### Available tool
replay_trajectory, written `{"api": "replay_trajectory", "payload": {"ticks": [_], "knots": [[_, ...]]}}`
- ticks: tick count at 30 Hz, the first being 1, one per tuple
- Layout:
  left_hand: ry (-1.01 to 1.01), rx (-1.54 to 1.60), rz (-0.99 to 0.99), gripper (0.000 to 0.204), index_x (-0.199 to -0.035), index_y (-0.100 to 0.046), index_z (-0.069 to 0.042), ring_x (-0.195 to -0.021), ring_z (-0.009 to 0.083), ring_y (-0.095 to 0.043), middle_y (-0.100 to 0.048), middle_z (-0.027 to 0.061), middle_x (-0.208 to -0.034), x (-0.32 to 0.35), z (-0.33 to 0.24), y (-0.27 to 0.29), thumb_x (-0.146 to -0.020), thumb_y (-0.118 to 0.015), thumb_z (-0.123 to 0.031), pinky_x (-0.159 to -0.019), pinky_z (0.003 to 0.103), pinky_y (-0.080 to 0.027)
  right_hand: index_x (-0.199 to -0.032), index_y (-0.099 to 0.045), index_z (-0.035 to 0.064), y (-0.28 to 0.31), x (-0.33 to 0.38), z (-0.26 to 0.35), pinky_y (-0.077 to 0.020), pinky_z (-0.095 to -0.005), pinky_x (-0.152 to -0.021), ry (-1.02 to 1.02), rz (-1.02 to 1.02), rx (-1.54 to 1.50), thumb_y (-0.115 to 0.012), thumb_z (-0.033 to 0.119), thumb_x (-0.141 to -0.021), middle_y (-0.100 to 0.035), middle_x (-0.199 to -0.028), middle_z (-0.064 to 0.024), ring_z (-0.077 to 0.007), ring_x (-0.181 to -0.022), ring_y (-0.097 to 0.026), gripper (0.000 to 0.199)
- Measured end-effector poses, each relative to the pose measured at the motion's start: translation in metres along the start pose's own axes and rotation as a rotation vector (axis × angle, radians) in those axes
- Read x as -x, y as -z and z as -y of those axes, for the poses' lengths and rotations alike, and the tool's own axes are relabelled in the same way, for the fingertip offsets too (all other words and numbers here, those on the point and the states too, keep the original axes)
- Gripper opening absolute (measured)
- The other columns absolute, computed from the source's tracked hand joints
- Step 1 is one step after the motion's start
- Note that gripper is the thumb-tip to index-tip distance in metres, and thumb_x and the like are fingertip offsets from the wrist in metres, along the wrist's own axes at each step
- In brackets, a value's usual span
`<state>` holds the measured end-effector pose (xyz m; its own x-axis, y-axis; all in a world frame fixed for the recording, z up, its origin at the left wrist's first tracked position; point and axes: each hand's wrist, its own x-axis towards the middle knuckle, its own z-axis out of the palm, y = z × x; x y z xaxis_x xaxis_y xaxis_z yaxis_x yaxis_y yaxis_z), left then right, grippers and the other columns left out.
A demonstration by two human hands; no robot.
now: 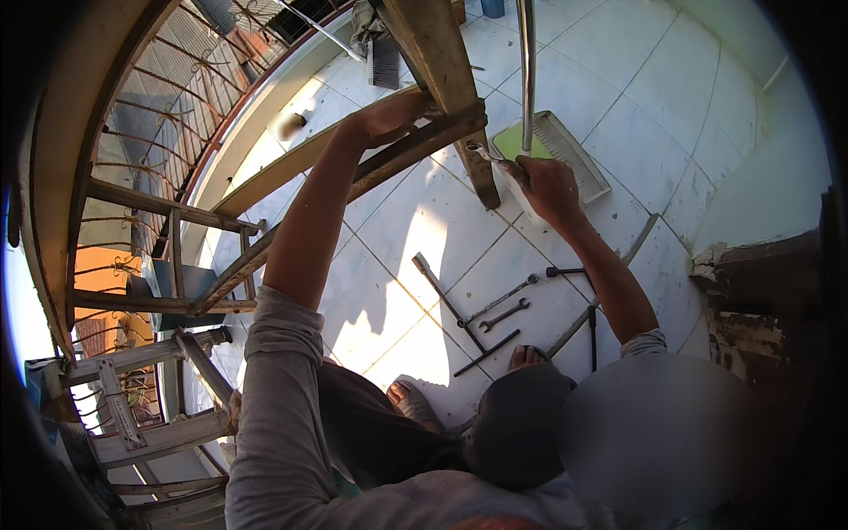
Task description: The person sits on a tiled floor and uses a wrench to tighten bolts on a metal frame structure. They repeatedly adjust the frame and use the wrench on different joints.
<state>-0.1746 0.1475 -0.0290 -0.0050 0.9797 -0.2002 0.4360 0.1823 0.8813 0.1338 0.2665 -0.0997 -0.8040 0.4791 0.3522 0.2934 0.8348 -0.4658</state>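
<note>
My left hand (389, 115) reaches up and grips a worn wooden frame bar (415, 146) where it meets an upright wooden post (442, 62). My right hand (548, 190) is closed on a metal spanner (484, 155), whose head points at the joint of the bar and the post leg (481, 172). Both grey sleeves come in from the lower edge. My bare feet (411, 402) stand on the white tiled floor.
Spanners and rods (499, 305) lie on the tiles near my feet. A paint tray with a green pad (565, 155) sits behind my right hand, crossed by a metal pole (527, 71). An iron railing (168, 124) and wooden frames (150, 371) stand left. A dark wall (760, 291) is right.
</note>
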Motion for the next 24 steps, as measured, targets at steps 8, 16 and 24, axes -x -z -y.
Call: {"api": "replay_trajectory", "payload": {"ticks": [8,16,24], "knots": [[0.229,0.104,0.176,0.024,-0.119,-0.064,-0.003,-0.101,0.0097,-0.056,-0.063,0.0015,-0.113,-0.053,0.009,0.023,-0.095,-0.061,-0.007,-0.089,0.029,-0.049,-0.076,-0.066,0.0105,0.041,-0.052,-0.018,-0.0513,-0.0412,-0.057,0.237,-0.003,0.313,-0.059,0.050,-0.093,-0.063,-0.061,-0.0089,-0.0269,-0.059,-0.066,0.043],[0.395,0.311,-0.021,0.019,-0.113,-0.064,-0.008,-0.080,0.0029,-0.059,-0.064,-0.0035,-0.097,-0.037,0.044,0.032,-0.098,-0.062,-0.020,-0.069,0.017,-0.052,-0.075,-0.060,-0.0018,-0.040,-0.035,-0.008,-0.0401,-0.0411,-0.054,-0.009,-0.012,-0.474,-0.055,0.046,-0.100,-0.049,-0.055,-0.0138,-0.0252,-0.050,-0.044,0.054],[0.042,-0.501,0.061,0.019,-0.107,-0.067,-0.005,-0.080,0.0106,-0.061,-0.066,0.0020,-0.095,-0.041,0.004,0.021,-0.097,-0.060,-0.020,-0.071,0.028,-0.051,-0.063,-0.025,0.0173,-0.111,-0.008,0.117,-0.0127,-0.0267,-0.043,-0.610,0.128,-2.135,-0.031,0.076,-0.094,-0.019,-0.057,0.0053,-0.0080,-0.047,-0.018,0.066]]}}
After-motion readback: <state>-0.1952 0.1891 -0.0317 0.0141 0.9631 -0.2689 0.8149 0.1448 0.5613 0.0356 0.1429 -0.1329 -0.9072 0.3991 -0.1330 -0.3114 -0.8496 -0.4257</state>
